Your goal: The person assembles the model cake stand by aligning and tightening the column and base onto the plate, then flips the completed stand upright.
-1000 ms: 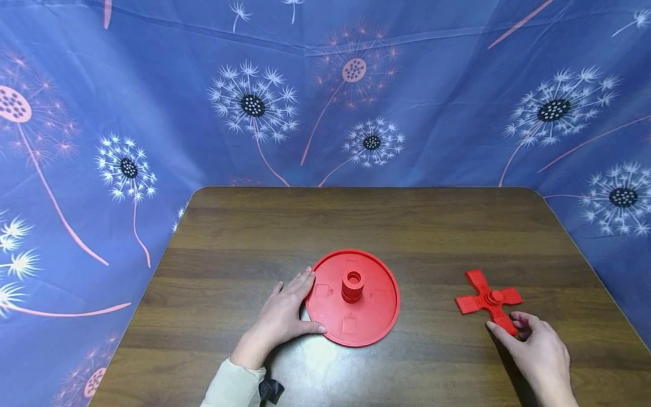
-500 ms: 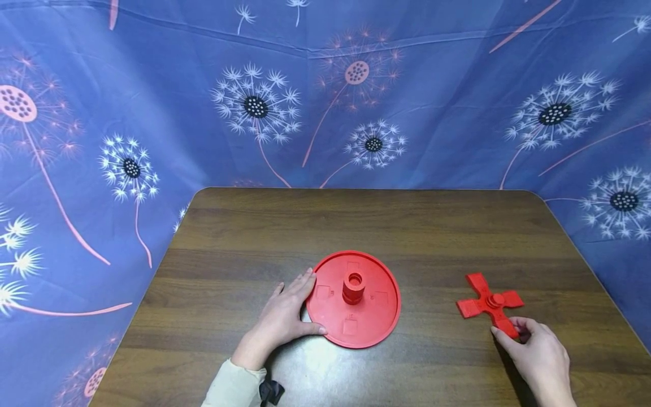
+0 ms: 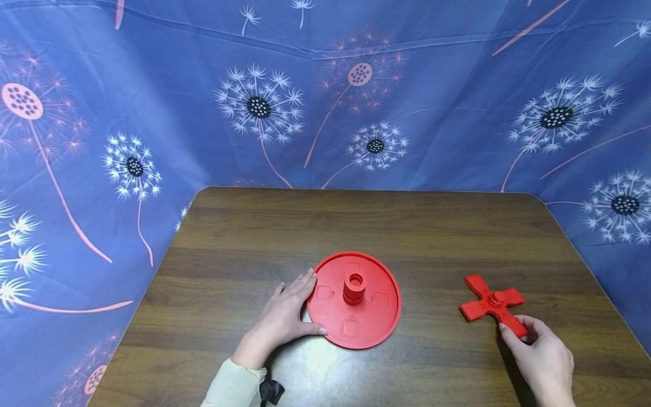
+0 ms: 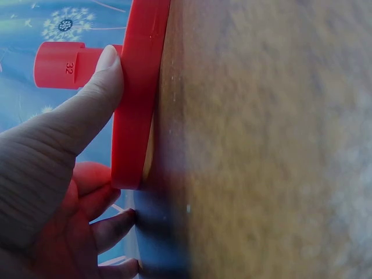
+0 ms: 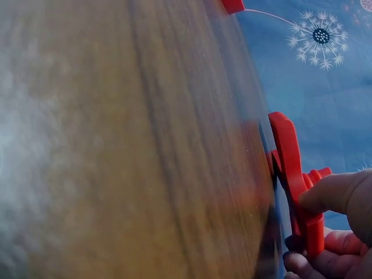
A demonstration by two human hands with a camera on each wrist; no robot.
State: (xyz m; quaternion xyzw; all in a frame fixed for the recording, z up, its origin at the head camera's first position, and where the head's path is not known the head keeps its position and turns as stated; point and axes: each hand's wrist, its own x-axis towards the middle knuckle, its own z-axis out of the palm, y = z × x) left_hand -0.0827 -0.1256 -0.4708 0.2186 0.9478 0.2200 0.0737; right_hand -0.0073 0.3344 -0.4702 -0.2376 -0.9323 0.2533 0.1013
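A round red plastic disc (image 3: 330, 316) with a raised rim lies on the table. From its middle stands a red hollow post (image 3: 354, 288), marked 32 in the left wrist view. My left hand (image 3: 285, 319) rests against the disc's left edge, fingers extended along the rim and thumb laid over its near side. Over to the right, my right hand (image 3: 541, 353) pinches the near arm of a red four-armed cross piece (image 3: 478, 308) between thumb and fingers. A short round stub (image 3: 497, 298) rises from the cross's centre. In the right wrist view the cross (image 5: 288, 145) is close over the table.
The wooden table (image 3: 305, 220) has rounded far corners. Behind and beside it hangs a blue cloth (image 3: 447, 73) printed with dandelions. A bare stretch of wood lies between the disc and the cross.
My right hand has closed more firmly around the near arm of the cross, which has turned slightly and shifted a little right. My left hand and the disc stay in place.
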